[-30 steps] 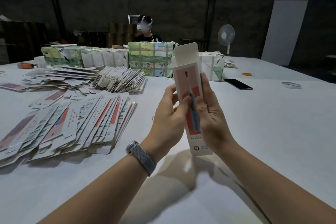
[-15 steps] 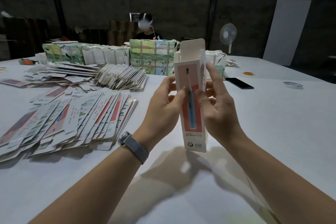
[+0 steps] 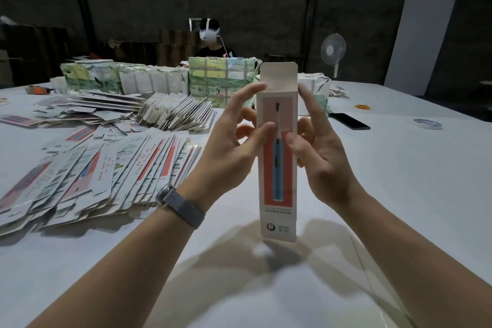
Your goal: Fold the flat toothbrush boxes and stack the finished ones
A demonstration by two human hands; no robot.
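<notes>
Left hand (image 3: pixel 234 146) and right hand (image 3: pixel 322 152) both pinch the upright box (image 3: pixel 278 168) (top flap open) above the tabletop (image 3: pixel 399 194).

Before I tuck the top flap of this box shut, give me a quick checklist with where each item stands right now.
1. Box held upright between both hands: ok.
2. Left hand grip, thumb on the front face, fingers behind: ok.
3. Right hand grip, thumb on the front, index finger up along the right edge: ok.
4. Top flap standing open and free of fingers: ok.
5. Bottom end closed: cannot tell, it faces away.
6. Side dust flaps folded in under the top flap: cannot tell, hidden behind the front panel.
</notes>
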